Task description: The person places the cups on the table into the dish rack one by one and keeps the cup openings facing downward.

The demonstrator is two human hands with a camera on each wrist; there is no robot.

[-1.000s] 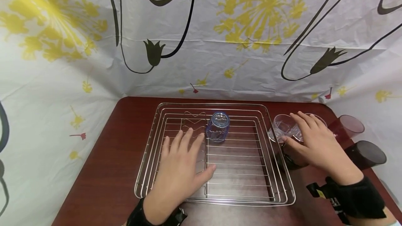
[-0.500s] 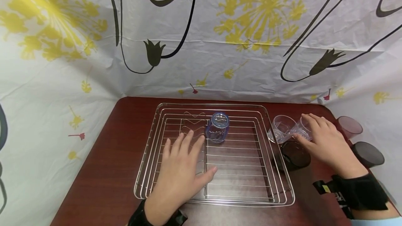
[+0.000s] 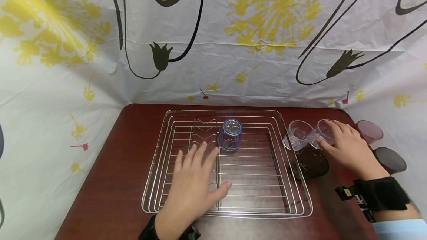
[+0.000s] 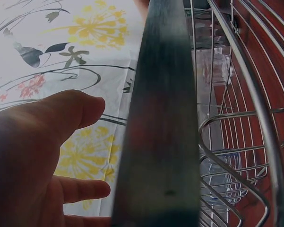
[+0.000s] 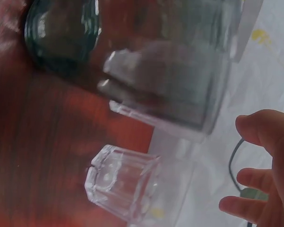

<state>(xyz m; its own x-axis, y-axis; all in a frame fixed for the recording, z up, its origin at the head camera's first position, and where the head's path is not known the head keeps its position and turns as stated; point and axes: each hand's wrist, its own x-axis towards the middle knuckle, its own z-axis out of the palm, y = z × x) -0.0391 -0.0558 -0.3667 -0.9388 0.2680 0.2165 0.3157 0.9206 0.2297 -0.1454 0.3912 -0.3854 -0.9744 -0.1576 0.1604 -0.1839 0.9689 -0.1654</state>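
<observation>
My left hand (image 3: 191, 188) hovers over the left half of a wire rack (image 3: 247, 175), its fingers spread and holding nothing. In the left wrist view its thumb (image 4: 80, 109) stands apart from the fingers. Upside down on the rack, toward the back, stands a blue glass (image 3: 230, 135). To the right of the rack, my right hand (image 3: 348, 147) reaches over a clear glass (image 3: 323, 130), covering part of it. The right wrist view shows that hand's thumb and fingers (image 5: 253, 178) apart, with a clear faceted glass (image 5: 123, 175) lower down.
Beside the rack stand another clear glass (image 3: 300, 134) and a dark glass (image 3: 311, 164). A pinkish glass (image 3: 370, 132) and a grey glass (image 3: 389, 159) stand at the table's right edge. Behind the table (image 3: 110, 173) hangs a patterned cloth (image 3: 213, 66).
My right hand has moved to the right and slightly lower, from above the dark glass to the second clear glass. The left hand has barely moved.
</observation>
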